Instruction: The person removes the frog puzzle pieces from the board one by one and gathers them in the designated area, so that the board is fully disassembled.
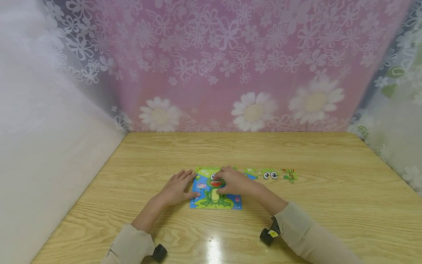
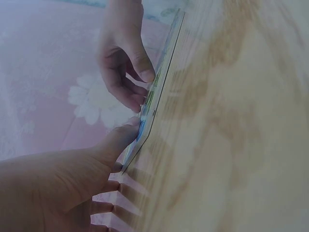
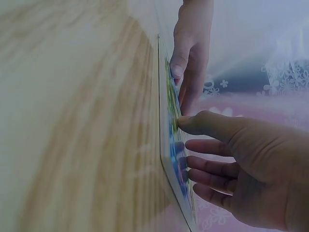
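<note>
A flat frog puzzle board, with a green frog on a blue and green ground, lies on the table in the head view. My left hand rests along its left side, thumb over the edge and fingers spread toward the upper corner. Over the frog's face and chest arches my right hand, thumb and fingertips touching the picture and hiding its upper right part. In the right wrist view, the right thumb and fingers meet the board's face with a gap between them.
To the right of the board lie loose puzzle pieces: one with two cartoon eyes, one with a brown and green figure, and a green one with a white flower. A flowered pink curtain hangs behind the wooden table.
</note>
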Demonstrator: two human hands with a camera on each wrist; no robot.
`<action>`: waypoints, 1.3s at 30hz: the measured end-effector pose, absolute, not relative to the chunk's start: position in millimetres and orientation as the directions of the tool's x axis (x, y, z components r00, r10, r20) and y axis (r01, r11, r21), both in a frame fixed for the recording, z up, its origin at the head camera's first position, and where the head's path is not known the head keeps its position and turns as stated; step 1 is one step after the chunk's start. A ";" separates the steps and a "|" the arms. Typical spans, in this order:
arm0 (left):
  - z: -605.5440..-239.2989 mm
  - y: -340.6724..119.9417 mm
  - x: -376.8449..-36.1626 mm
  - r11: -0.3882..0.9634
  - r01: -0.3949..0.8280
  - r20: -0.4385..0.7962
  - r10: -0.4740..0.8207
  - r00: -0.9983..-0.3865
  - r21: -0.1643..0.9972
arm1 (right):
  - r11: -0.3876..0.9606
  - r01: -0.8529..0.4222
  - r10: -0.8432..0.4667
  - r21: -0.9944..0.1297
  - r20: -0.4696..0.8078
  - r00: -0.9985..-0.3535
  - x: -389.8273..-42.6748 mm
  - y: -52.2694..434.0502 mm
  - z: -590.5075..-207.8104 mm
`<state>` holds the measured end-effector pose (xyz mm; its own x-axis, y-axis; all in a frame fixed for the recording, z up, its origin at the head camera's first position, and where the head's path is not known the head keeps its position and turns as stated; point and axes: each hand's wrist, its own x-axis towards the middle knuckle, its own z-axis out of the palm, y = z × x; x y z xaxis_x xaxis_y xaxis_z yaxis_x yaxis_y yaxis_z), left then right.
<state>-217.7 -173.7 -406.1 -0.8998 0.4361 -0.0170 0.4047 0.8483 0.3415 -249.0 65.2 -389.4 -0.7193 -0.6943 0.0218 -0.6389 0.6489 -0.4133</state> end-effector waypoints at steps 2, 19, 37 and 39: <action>-406.1 -173.9 -217.7 0.849 0.404 -0.018 0.435 -0.900 0.341 | 0.652 -0.630 -0.689 -0.421 0.016 -0.724 -248.7 64.8 -389.4; -406.0 -172.8 -217.4 0.849 0.413 -0.008 0.440 -0.898 0.330 | 0.624 -0.598 -0.689 -0.503 0.006 -0.725 -245.6 68.1 -385.0; -408.3 -173.7 -219.1 0.855 0.416 -0.007 0.439 -0.898 0.310 | 0.554 -0.627 -0.712 -0.548 0.079 -0.698 -247.0 87.6 -379.8; -408.3 -173.9 -219.0 0.854 0.418 -0.002 0.440 -0.898 0.311 | 0.552 -0.633 -0.712 -0.543 0.088 -0.696 -246.3 93.7 -378.5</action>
